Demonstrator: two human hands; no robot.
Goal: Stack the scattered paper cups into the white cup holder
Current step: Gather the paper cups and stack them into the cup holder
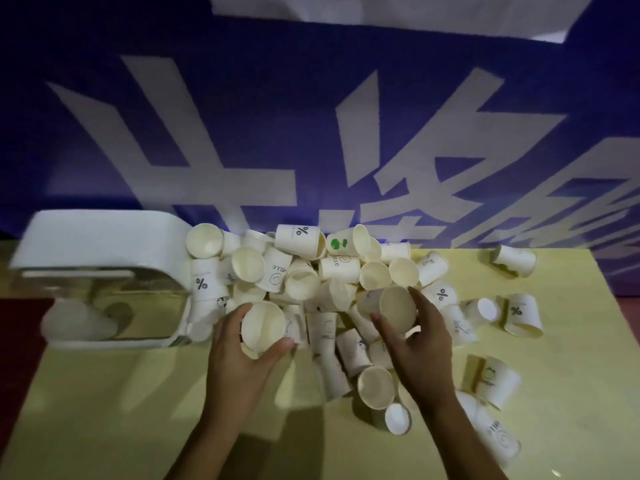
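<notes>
Gripping one paper cup (262, 328) in the curled left hand (239, 358) and a second cup (397, 308) in the curled right hand (424, 346), over the cup pile (311, 271) on the surface (121, 410) beside the white cup holder (97, 237).

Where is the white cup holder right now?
In the head view the white cup holder lies on the left side of the yellow table, its end against the pile of paper cups, left of the left hand.
</notes>
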